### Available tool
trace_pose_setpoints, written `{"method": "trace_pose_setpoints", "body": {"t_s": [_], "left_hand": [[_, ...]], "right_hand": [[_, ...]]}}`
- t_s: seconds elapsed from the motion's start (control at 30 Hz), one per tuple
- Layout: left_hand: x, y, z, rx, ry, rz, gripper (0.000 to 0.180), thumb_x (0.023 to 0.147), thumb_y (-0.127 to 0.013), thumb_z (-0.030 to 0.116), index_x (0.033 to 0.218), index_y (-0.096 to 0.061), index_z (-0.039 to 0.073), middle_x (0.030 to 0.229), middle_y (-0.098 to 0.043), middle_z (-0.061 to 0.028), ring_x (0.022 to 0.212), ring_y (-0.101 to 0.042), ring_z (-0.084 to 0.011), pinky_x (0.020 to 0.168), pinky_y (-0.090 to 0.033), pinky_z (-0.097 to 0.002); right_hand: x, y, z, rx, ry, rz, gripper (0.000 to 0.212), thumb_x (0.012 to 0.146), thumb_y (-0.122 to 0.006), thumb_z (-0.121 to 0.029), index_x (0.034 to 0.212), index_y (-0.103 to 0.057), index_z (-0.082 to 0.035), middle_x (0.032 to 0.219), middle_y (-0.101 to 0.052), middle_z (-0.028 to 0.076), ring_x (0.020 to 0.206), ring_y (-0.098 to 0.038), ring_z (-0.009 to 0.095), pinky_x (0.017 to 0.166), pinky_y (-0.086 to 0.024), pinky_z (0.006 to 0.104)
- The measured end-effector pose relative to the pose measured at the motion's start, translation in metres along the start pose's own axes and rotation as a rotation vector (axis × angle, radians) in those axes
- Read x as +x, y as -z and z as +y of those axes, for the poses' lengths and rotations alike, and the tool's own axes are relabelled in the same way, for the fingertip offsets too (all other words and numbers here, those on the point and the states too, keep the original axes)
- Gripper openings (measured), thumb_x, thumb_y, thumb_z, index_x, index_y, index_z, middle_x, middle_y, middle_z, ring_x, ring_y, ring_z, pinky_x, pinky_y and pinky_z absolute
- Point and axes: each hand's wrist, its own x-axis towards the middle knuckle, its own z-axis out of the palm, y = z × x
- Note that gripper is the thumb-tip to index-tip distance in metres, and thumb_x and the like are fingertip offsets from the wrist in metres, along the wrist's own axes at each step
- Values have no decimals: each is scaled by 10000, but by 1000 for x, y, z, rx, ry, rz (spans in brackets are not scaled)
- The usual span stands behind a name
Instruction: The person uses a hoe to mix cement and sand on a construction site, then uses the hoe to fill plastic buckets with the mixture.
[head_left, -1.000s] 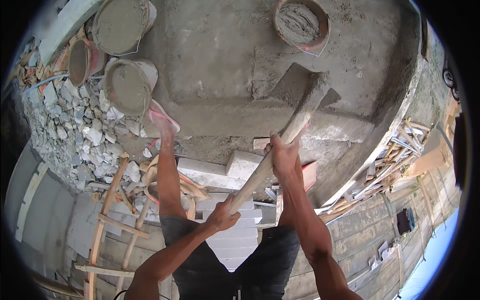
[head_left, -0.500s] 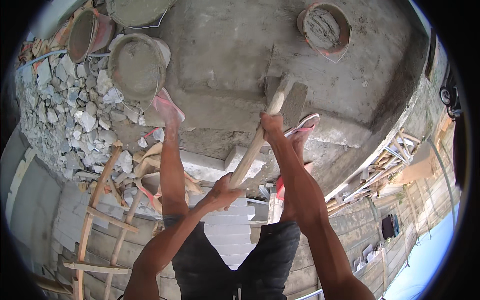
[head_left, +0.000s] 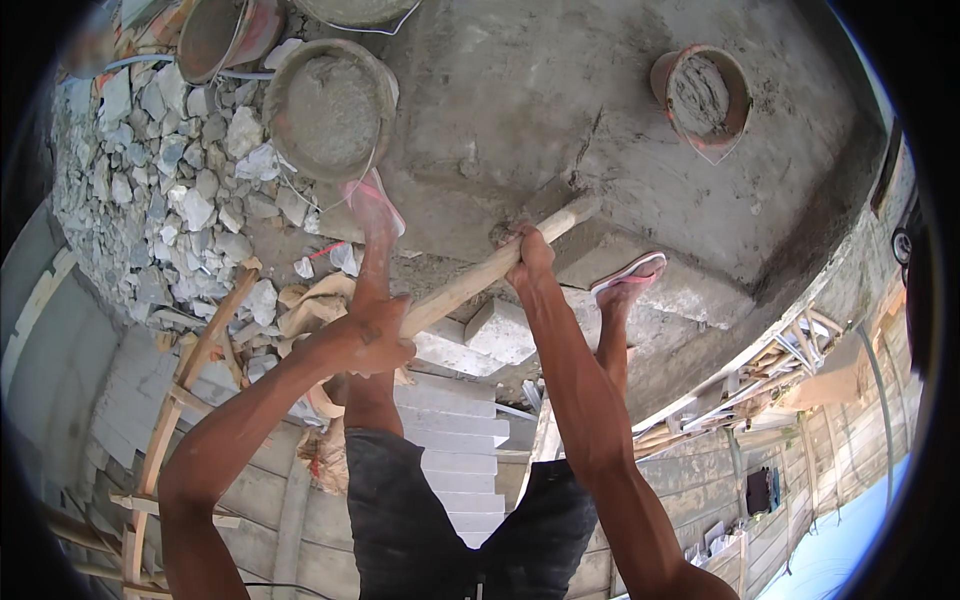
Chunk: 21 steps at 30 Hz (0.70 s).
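Note:
A hoe with a pale wooden handle (head_left: 465, 287) slants from lower left to upper right in front of me. My left hand (head_left: 368, 335) is closed around the handle's near end. Farther up, my right hand (head_left: 532, 255) grips the shaft below the hoe's head. The head is down at the wet grey mortar (head_left: 490, 120); its blade is hard to make out against that grey. My feet, in pink sandals, stand apart on either side, the right one on a concrete ledge (head_left: 685, 285).
A large bucket of wet mortar (head_left: 335, 115) stands by my left foot, with another bucket (head_left: 215, 40) behind it. A smaller mortar-filled bucket (head_left: 705, 95) is at the far right. Broken stones (head_left: 160, 200) heap at the left, near a wooden ladder (head_left: 190, 380). Pale concrete blocks (head_left: 500, 330) lie between my legs.
The handle has swung to a flatter slant, its near end moving left and up with my left hand. My right hand has shifted slightly left, and the whole view has shifted.

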Motion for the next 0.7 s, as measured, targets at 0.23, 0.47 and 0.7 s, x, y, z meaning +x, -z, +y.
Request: {"method": "trace_pose_setpoints", "body": {"t_s": [0.23,0.47,0.7], "left_hand": [[-21,55,42,310,17,33,406,820,-602,160,1124,-512,-95,935,-659,-284,863,-691,-374,773,-545,-437],[-35,60,54,464,15,12,498,797,-658,135,1220,-497,-75,969,-675,-267,897,-697,-369,805,-545,-439],[-14,16,43,394,-63,10,437,766,-637,101,1150,-517,-71,989,-643,-295,950,-667,-405,811,-526,-454]], "right_hand": [[4,-31,-8,285,-30,-135,79,873,-532,-7,931,-479,-12,730,-473,98,599,-509,231,575,-518,432],[-43,-19,-3,532,-16,-106,71,890,-522,-32,848,-465,-27,720,-464,91,592,-481,203,561,-500,403],[-48,29,-15,396,25,-5,76,910,-547,-56,881,-477,-43,727,-470,70,603,-493,196,595,-507,411]]}}
